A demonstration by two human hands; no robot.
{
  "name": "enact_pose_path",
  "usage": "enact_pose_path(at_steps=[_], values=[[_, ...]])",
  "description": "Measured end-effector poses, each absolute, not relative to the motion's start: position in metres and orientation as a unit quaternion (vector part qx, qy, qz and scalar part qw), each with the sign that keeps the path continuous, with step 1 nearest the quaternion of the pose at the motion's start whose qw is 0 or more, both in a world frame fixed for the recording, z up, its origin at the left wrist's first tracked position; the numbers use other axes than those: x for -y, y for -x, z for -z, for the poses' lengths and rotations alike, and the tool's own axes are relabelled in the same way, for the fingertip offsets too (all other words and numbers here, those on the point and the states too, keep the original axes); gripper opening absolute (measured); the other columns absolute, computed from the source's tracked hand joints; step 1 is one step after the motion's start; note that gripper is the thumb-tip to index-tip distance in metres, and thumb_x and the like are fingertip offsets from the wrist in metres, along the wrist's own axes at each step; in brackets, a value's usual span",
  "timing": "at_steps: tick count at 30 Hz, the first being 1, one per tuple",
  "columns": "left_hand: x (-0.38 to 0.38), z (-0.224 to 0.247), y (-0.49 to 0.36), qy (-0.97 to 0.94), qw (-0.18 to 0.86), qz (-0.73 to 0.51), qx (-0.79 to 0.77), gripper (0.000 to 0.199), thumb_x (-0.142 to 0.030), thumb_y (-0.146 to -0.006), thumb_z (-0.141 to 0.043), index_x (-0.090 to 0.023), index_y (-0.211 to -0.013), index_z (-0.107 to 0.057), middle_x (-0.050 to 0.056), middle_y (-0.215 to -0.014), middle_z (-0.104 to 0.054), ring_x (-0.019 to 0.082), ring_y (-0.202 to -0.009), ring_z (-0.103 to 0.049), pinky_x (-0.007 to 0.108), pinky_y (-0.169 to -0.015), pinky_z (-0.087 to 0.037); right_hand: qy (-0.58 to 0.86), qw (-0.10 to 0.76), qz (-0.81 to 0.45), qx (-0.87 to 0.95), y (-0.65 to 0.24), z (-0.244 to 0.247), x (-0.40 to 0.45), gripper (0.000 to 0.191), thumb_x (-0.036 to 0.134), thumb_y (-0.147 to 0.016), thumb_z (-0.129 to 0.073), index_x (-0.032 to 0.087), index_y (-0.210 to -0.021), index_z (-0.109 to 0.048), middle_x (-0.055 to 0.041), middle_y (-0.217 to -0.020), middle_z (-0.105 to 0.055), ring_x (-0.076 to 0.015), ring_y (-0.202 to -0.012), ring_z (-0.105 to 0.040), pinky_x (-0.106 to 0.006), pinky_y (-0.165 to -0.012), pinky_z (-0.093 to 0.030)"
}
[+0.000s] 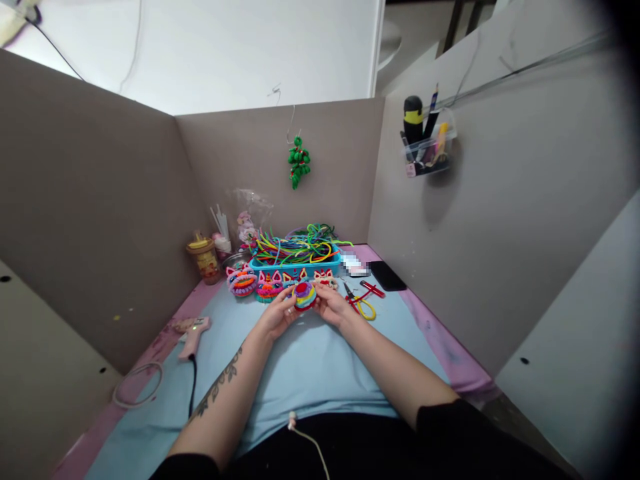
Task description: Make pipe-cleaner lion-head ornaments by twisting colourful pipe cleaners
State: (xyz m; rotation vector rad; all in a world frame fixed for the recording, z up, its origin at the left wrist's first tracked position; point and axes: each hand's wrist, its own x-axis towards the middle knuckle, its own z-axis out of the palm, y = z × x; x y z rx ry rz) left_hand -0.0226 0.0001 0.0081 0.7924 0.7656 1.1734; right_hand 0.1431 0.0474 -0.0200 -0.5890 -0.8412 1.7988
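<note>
Between my two hands is a round, multicoloured coil of pipe cleaners (304,297), red at its middle with purple, yellow and blue bands. My left hand (278,313) grips its left edge, fingers closed on it. On the opposite edge, my right hand (331,304) pinches it. Just behind stand several pipe-cleaner animal heads with pointed ears, among them a pink and orange one (242,280) and a pink and teal one (269,285). To the right of my right hand lie yellow-handled scissors (367,308) and a red tool or clip (373,289).
A blue basket (295,272) of loose pipe cleaners stands at the back. On the left are a pink glue gun (194,337), a coiled cable (137,387) and a drink cup (204,260). A black phone (387,275) lies right. Partition walls enclose the table; a tool box (427,157) hangs on one.
</note>
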Motion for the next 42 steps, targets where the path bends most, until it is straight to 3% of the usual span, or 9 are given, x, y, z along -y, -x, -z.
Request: enact_pose_path(at_steps=[8, 15, 22, 27, 31, 42], values=[[-0.004, -0.003, 0.021, -0.339, 0.679, -0.556, -0.340, 0.043, -0.019, -0.069, -0.072, -0.021, -0.109, -0.056, 0.005, -0.100, -0.065, 0.014, -0.084, -0.064, 0.027, -0.075, -0.050, 0.262, 0.515, -0.695, 0.429, -0.134, 0.011, -0.032, 0.036, 0.025, -0.059, -0.075, 0.021, -0.084, -0.050, 0.0035, -0.074, -0.060, -0.0104, -0.061, -0.055, -0.021, -0.052, -0.037], [0.000, -0.008, 0.026, -0.391, 0.668, -0.516, -0.366, 0.049, -0.039, -0.074, -0.067, -0.027, -0.119, -0.053, 0.007, -0.108, -0.062, 0.015, -0.077, -0.063, 0.028, -0.066, -0.051, 0.302, 0.545, -0.446, 0.643, -0.132, 0.007, -0.023, 0.021, 0.017, -0.065, -0.063, 0.021, -0.083, -0.052, 0.0030, -0.070, -0.058, -0.0145, -0.068, -0.056, -0.028, -0.067, -0.042], [0.004, -0.014, 0.029, -0.465, 0.609, -0.526, -0.369, 0.063, -0.031, -0.065, -0.075, -0.024, -0.122, -0.050, 0.008, -0.108, -0.061, 0.019, -0.086, -0.062, 0.028, -0.068, -0.051, 0.298, 0.494, -0.252, 0.777, -0.131, 0.009, -0.012, 0.017, 0.016, -0.070, -0.057, 0.019, -0.087, -0.059, -0.0021, -0.083, -0.059, -0.0168, -0.080, -0.053, -0.031, -0.076, -0.041], [-0.001, -0.011, 0.030, -0.541, 0.509, -0.548, -0.385, 0.067, -0.025, -0.057, -0.079, -0.019, -0.118, -0.051, 0.007, -0.107, -0.061, 0.019, -0.092, -0.060, 0.030, -0.081, -0.047, 0.299, 0.503, -0.368, 0.723, -0.131, 0.008, -0.015, 0.015, 0.024, -0.076, -0.053, 0.018, -0.088, -0.060, -0.0022, -0.082, -0.060, -0.0161, -0.079, -0.054, -0.029, -0.072, -0.043], [-0.003, -0.008, 0.031, -0.581, 0.490, -0.530, -0.375, 0.068, -0.026, -0.061, -0.077, -0.019, -0.123, -0.049, 0.008, -0.113, -0.060, 0.021, -0.099, -0.058, 0.033, -0.087, -0.045, 0.261, 0.500, -0.508, 0.651, -0.133, 0.009, -0.021, 0.019, 0.032, -0.076, -0.058, 0.018, -0.088, -0.060, -0.0007, -0.078, -0.061, -0.0146, -0.075, -0.056, -0.027, -0.070, -0.043], [-0.002, -0.010, 0.036, -0.665, 0.438, -0.468, -0.384, 0.071, -0.030, -0.063, -0.076, -0.019, -0.128, -0.049, 0.011, -0.128, -0.054, 0.027, -0.112, -0.053, 0.037, -0.094, -0.044, 0.275, 0.517, -0.620, 0.522, -0.134, 0.012, -0.025, 0.029, 0.040, -0.062, -0.073, 0.017, -0.067, -0.056, 0.0056, -0.054, -0.049, -0.0071, -0.047, -0.040, -0.022, -0.049, -0.030]])
